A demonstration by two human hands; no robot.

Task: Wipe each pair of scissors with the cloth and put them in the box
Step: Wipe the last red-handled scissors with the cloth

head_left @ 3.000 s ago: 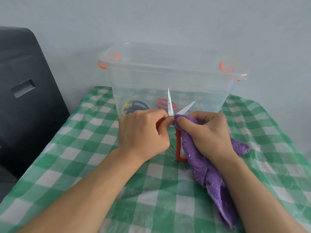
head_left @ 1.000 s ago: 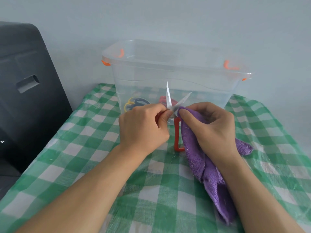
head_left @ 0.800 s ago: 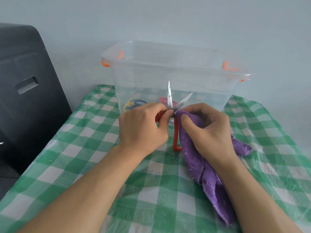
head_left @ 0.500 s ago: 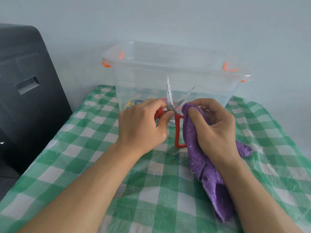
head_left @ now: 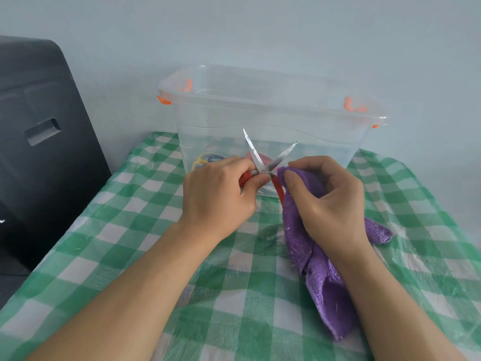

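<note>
Scissors point(head_left: 263, 160) in curled left hand point(head_left: 217, 195)

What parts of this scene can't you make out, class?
- Scissors handles, head view: mostly hidden by left hand and cloth.
- Items inside box: blurred by its cloudy wall, partly behind the hands; count unclear.
- Right hand fingertips: tucked into the cloth.

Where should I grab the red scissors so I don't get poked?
Grab the red scissors by a red handle loop, coming from the near side, as the left hand does. The open blades point up and away toward the box.
</note>
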